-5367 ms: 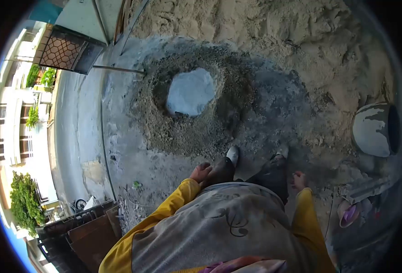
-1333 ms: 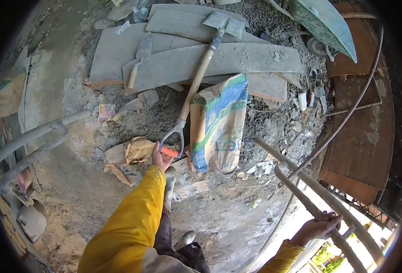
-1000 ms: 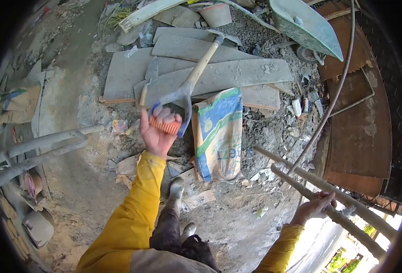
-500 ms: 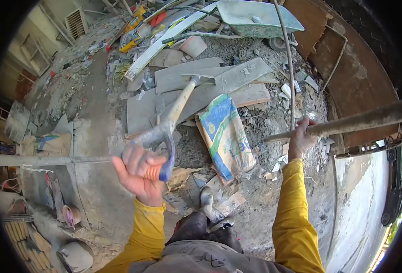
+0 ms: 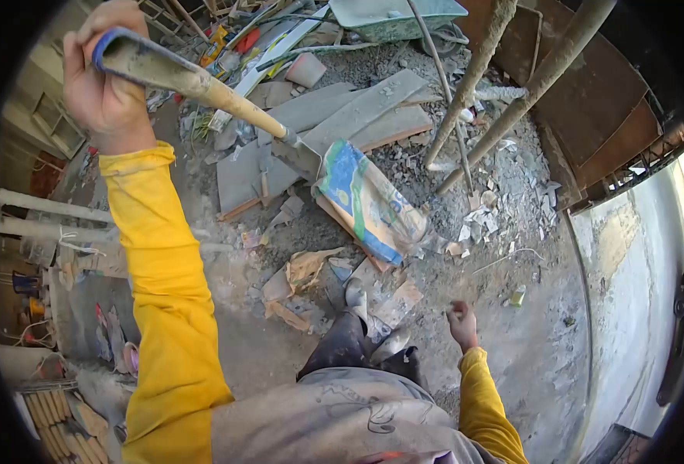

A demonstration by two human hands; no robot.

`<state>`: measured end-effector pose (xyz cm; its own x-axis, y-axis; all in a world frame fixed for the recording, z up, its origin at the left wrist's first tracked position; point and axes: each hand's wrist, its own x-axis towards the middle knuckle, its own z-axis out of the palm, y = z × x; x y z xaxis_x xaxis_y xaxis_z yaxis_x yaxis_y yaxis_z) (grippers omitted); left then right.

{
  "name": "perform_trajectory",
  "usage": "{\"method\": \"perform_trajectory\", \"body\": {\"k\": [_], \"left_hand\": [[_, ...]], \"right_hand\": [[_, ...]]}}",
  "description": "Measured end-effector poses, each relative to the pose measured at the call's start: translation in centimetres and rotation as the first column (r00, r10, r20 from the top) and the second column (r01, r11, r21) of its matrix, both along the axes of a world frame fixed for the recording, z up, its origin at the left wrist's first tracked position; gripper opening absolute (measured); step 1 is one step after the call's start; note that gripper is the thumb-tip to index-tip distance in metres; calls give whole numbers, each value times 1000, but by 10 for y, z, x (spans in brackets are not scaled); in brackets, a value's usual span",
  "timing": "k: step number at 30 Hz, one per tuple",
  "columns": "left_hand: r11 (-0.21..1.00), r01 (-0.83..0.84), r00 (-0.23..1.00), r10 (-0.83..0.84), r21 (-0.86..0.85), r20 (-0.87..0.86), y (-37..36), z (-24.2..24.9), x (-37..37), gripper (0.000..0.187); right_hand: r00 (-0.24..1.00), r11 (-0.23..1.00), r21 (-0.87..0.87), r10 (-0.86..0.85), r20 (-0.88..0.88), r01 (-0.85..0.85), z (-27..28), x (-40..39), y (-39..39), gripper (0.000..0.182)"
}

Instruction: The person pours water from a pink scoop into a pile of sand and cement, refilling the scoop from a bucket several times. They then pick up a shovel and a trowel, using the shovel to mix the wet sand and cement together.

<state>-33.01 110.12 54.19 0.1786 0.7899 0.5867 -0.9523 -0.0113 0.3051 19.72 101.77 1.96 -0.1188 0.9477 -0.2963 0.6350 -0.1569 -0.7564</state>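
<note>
Raised at the upper left, my left hand is closed round the handle of a shovel with a blue-edged grip. The shovel slopes down to the right, and its metal blade meets the upper left edge of a blue, green and tan printed bag. That bag lies beside grey boards on rubble. Low on the right, over the concrete floor, my right hand has its fingers curled; nothing can be made out in them.
A wheelbarrow stands at the top behind a pinkish bucket. Upright poles rise from the rubble at the upper right, near a rusty sheet. Horizontal poles cross the left side. Torn paper lies near my boots.
My left hand has risen up and left with the shovel, whose blade end now points down right at the bag. My right hand has left the pole and dropped lower. The view has shifted.
</note>
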Motion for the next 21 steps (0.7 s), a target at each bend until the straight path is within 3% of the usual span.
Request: {"method": "perform_trajectory", "body": {"k": [1, 2, 3, 6, 8, 9, 10, 13, 14, 15, 17, 21], "left_hand": [[1000, 5, 999, -4, 9, -44, 2, 17, 8, 21], [977, 121, 990, -131, -177, -46, -2, 31, 41, 22], [998, 41, 993, -46, -49, -111, 7, 20, 73, 7], [956, 124, 990, -138, -265, -37, 11, 10, 103, 15], [909, 237, 970, -243, -342, 26, 1, -13, 125, 21], [905, 256, 966, -252, -340, 56, -1, -28, 127, 10], [885, 296, 954, -290, -360, 72, -9, -42, 144, 12], [793, 471, 882, -429, -386, 195, -43, -77, 181, 14], [820, 441, 897, -396, -365, 196, -53, -88, 194, 15], [830, 419, 894, -307, -368, 326, -62, -97, 208, 16], [769, 536, 821, -381, -347, 425, -80, -119, 223, 18], [743, 591, 799, -484, -313, 357, -132, -152, 284, 25]], "right_hand": [[988, 990, -131, 74, 134, -57, -38, 39, -58, 34], [988, 946, -324, 57, 144, -7, -85, 80, -120, 32], [985, 939, -343, 62, 160, -3, -115, 111, -182, 29], [983, 889, -441, -52, 174, 125, -121, 138, -292, 27], [949, 643, -705, -275, 155, 301, -103, 138, -330, 23], [952, 617, -733, -269, 145, 286, -97, 136, -336, 22], [952, 606, -743, -272, 142, 284, -99, 134, -338, 22], [878, 630, -694, -479, 6, 349, -127, 123, -323, 27], [835, 645, -666, -547, -60, 375, -132, 116, -309, 27], [844, 684, -626, -531, -75, 375, -129, 110, -291, 26], [806, 695, -605, -575, -141, 389, -96, 95, -246, 26], [802, 745, -557, -557, -216, 367, -68, 76, -196, 24]]}}
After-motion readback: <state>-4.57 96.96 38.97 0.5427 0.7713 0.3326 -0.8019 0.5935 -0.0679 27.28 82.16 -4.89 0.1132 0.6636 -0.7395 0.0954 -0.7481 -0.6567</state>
